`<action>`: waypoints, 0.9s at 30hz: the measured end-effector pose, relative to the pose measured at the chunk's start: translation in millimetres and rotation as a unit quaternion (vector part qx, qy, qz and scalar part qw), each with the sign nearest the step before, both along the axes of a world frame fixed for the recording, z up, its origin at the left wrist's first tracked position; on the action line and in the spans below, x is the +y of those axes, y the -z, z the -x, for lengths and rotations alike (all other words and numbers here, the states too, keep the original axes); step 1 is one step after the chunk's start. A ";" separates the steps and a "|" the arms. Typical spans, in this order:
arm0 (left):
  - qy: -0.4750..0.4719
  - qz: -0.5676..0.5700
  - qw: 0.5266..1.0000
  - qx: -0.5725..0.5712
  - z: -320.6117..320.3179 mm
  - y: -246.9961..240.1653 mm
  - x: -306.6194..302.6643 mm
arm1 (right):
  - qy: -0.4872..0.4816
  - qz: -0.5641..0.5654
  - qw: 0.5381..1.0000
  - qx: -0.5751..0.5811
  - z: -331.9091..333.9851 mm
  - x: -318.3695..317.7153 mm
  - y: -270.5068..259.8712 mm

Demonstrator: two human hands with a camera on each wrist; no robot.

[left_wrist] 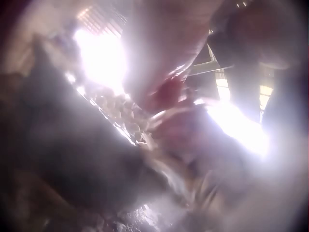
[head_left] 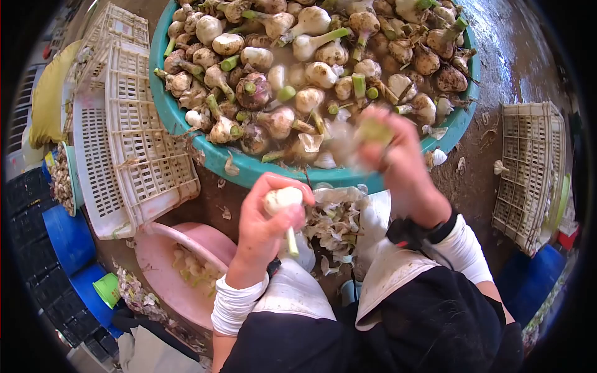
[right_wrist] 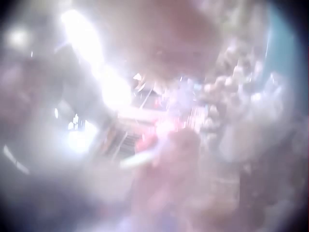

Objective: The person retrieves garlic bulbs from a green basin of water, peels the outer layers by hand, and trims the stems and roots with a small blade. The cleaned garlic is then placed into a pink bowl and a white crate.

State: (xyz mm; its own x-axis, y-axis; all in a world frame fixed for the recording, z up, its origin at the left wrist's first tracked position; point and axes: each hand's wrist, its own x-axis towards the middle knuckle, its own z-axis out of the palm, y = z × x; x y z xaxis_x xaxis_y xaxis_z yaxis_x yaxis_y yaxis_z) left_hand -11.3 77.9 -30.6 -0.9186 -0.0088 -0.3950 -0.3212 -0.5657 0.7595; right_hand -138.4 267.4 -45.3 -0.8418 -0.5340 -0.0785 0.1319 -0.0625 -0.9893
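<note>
In the head view, the left hand (head_left: pixel 264 217) grips a peeled white garlic bulb (head_left: pixel 283 200), its short green stem pointing down toward the lap. To the right, over the near rim of a teal tub (head_left: pixel 230 169), the right hand (head_left: pixel 401 165) is blurred by motion, with a yellow-green thing (head_left: pixel 375 132) at its curled fingers; what it is cannot be made out. Garlic bulbs with cut stems (head_left: pixel 311 22) fill the tub in murky water. Both wrist views are hazy and blurred, with glare hiding what the hands hold.
Peelings (head_left: pixel 336 224) lie between the legs, below the tub. A pink basin (head_left: pixel 180 267) stands at lower left, near white crates (head_left: pixel 146 143) and blue tubs (head_left: pixel 68 233). Another crate (head_left: pixel 525 174) is on the right. Wet floor (head_left: pixel 479 137) surrounds the teal tub.
</note>
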 end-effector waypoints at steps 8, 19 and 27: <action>0.050 0.042 0.997 -0.036 -7.9 9.0 5.0 | -0.172 -0.228 0.915 0.286 -30.5 -15.1 -22.9; 0.096 0.104 0.989 -0.032 -4.2 0.2 3.0 | -0.196 -0.258 0.885 0.335 -23.9 -11.6 -20.5; 0.136 0.079 0.987 -0.038 -0.8 -1.2 -1.8 | -0.226 -0.238 0.936 0.127 -8.5 5.3 -18.6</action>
